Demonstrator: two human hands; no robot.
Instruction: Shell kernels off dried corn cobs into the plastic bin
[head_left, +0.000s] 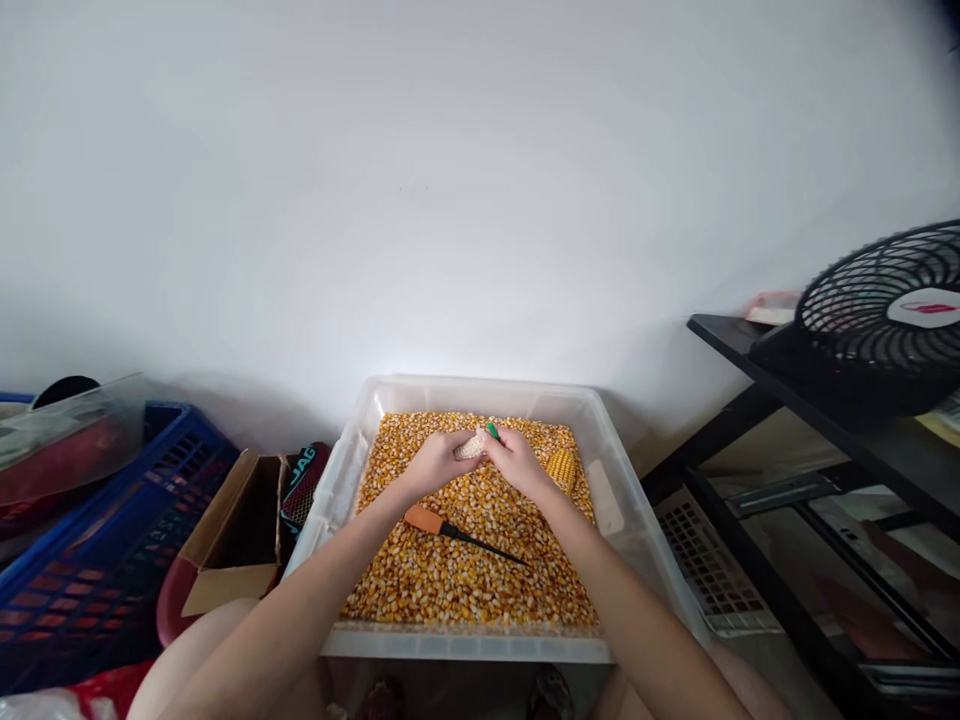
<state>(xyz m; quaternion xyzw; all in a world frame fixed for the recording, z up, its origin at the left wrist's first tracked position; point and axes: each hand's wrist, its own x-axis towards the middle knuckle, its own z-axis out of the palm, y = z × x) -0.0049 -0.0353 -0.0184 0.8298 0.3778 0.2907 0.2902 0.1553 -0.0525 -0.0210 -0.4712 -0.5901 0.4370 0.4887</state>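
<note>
A head-worn camera looks down at a clear plastic tub (352, 440) filled with loose yellow corn kernels (465, 575). Every place below is given relative to this tub.

Over the tub's far half, both hands meet. The left hand (433, 462) is closed around a pale, mostly stripped corn cob (471, 446), which sticks out between the two hands just above the kernels. The right hand (517, 462) is closed too, touching the cob's other end and gripping a small green-tipped tool (492, 431); only the tip shows, so what kind of tool it is cannot be told.

The cob looks light, stiff and dry — rough enough to hold without slipping. Judging by its shape, a firm grasp around the bare middle or end would suit it best.

Lying on the kernels near the tub's centre is an orange-handled awl (457, 529) with a thin dark shaft, untouched. A second cob (561, 468), with yellow kernels on it, rests near the tub's right wall, just beside the right wrist.

Left of the tub stand an open cardboard box (232, 545) and a blue crate (97, 560). To its right a black shelf (780, 380) carries a black fan (885, 315).
</note>
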